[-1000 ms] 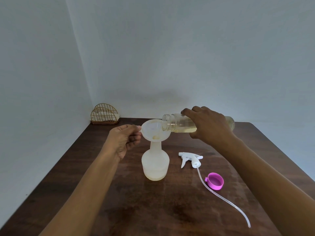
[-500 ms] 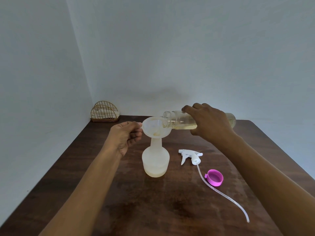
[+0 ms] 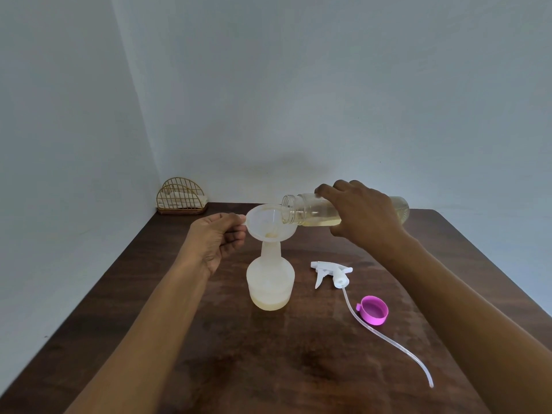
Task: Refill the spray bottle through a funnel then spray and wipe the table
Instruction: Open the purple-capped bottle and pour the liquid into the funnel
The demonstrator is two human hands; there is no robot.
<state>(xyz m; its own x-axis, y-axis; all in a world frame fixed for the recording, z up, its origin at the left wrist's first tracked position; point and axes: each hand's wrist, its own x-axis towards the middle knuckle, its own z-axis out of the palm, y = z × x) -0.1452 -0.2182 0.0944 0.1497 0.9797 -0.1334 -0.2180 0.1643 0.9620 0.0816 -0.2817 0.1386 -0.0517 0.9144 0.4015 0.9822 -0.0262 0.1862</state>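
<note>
Pouring looks to be going on, since the right hand point(image 3: 363, 218), fingers wrapped round the tipped clear bottle point(image 3: 304, 211), has moved its mouth further over the funnel point(image 3: 264, 224), pinched by fingers of the left hand point(image 3: 216, 240), on the nearly empty spray bottle point(image 3: 270, 279) in the middle of the counter point(image 3: 268, 372).

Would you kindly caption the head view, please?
Refill: right hand tips clear bottle into funnel, held by left hand, on spray bottle.

head view, the only one | worn above the near end of the table point(image 3: 268, 369) | faces forward and down along it to the wall corner point(image 3: 148, 150) | close, wide-angle
</note>
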